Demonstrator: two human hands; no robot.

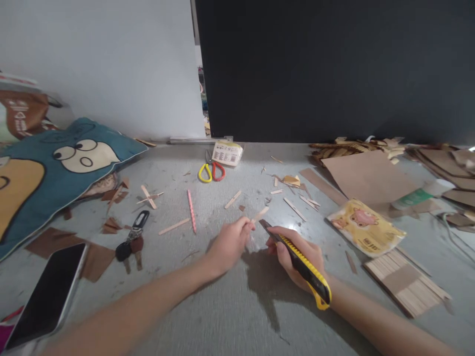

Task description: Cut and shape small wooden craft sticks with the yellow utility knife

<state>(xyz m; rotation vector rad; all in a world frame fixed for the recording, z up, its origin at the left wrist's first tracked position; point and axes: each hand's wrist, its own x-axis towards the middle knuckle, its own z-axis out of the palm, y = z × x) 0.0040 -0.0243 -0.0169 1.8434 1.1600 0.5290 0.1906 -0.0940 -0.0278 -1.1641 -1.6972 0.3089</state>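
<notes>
Left hand (230,243) pinches a wooden stick (261,214) at mid-desk (208,321); right hand (313,253) grips a utility knife (305,268).
Scissors (214,171) lie toward the far edge, phone (48,294) toward the left, bundled sticks (404,282) toward the right.

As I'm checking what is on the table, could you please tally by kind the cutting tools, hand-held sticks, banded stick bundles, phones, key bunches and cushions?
Utility knife, in the right hand: 1
Wooden stick, in the left hand: 1
Scissors: 1
Banded stick bundle: 1
Smartphone: 1
Key bunch: 1
Cushion: 1
Total: 7
</notes>
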